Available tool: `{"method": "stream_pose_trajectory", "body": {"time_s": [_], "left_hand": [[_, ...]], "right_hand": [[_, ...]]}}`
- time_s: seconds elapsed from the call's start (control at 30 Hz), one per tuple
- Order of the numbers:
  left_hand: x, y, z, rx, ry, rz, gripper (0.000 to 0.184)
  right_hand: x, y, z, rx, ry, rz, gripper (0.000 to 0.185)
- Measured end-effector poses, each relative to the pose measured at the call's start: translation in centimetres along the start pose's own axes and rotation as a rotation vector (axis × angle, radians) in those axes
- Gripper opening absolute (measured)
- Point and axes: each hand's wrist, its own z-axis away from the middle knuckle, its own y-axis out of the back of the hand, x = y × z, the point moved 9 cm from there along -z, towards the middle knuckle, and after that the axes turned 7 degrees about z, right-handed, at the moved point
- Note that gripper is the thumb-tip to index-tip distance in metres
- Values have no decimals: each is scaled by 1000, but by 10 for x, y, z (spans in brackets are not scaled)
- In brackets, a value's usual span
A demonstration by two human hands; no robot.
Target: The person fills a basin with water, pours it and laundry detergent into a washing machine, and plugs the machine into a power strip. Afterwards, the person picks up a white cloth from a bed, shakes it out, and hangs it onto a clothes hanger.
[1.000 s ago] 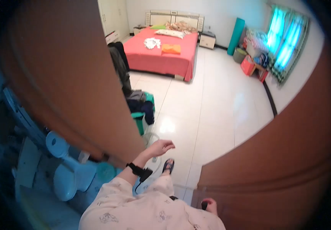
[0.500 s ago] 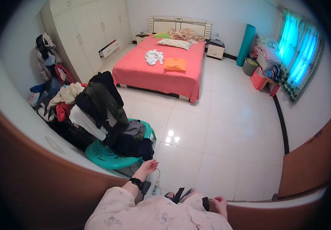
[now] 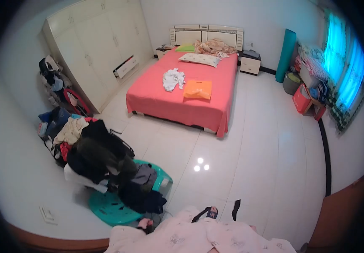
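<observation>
My left hand (image 3: 146, 223) is low in the view, beside the front edge of a green plastic chair (image 3: 113, 211). Its fingers are loosely bent, with nothing visible in them, and a dark band sits at the wrist. Dark clothes (image 3: 142, 198) and a grey garment (image 3: 145, 176) lie on the chair. Of my right hand, only a sliver of skin (image 3: 253, 228) shows past the pale patterned top (image 3: 215, 234); its fingers are hidden. Two black straps hang in front of the top, the right one (image 3: 236, 210) apart from my hands.
A bed with a red cover (image 3: 152, 95) holds a white crumpled garment (image 3: 174, 80), an orange bag (image 3: 197, 90) and a pillow (image 3: 199, 59). White wardrobes (image 3: 93, 50) stand left, one drawer (image 3: 126, 66) pulled out. Tiled floor (image 3: 253, 156) runs right of the bed.
The view has moved forward into the room, past the doorway. My left hand has dropped lower beside the chair, and my right hand has slipped almost wholly out of sight.
</observation>
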Motion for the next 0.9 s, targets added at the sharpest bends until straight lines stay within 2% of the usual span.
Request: {"method": "stream_pose_trajectory", "body": {"time_s": [0.07, 0.13, 0.23, 0.3, 0.4, 0.53, 0.57, 0.6, 0.63, 0.67, 0.7, 0.77, 0.8, 0.83, 0.87, 0.9], "left_hand": [[-2, -8, 6, 14, 30, -14, 17], [3, -20, 7, 59, 64, -37, 15], [23, -60, 1, 106, 121, 153, 13], [52, -96, -8, 102, 100, 187, 13], [107, -154, -39, 112, 55, 222, 14], [204, -221, -95, 22, 66, 125, 12], [219, -233, -127, -72, 8, 111, 12], [236, -246, -155, -166, -51, 104, 11], [281, -259, -134, -84, -156, 121, 12], [345, -289, -69, -1, -261, 130, 13], [382, -304, -52, 0, -299, 154, 14], [447, -319, -29, -9, -417, 222, 15], [464, -315, -25, 12, -412, 214, 15], [487, -317, -23, 13, -456, 159, 16], [516, -321, -26, 10, -505, 104, 17], [530, -317, -32, 13, -556, 76, 29]], "right_hand": [[-49, 38, -17, -394, -84, -138, 7], [-69, 32, -58, -403, -73, -85, 7], [-118, 14, -134, -465, -38, -68, 6], [-139, -10, -193, -435, -62, -302, 5], [-225, 2, -245, -406, -74, -214, 7], [-339, -13, -309, -458, -47, -167, 8], [-387, -26, -325, -504, 369, 155, 10], [-409, -31, -336, -545, 200, 112, 13], [-430, -36, -346, -570, 30, 71, 16], [-484, -49, -370, -546, 313, 265, 18], [-532, -70, -385, -517, 593, 453, 21], [-615, -98, -415, -516, 587, 254, 23], [-661, -98, -417, -549, 321, 172, 23], [-716, -108, -415, -597, 344, -72, 18], [-772, -115, -415, -586, 397, -47, 15], [-820, -137, -424, -601, 481, -19, 15]]}}
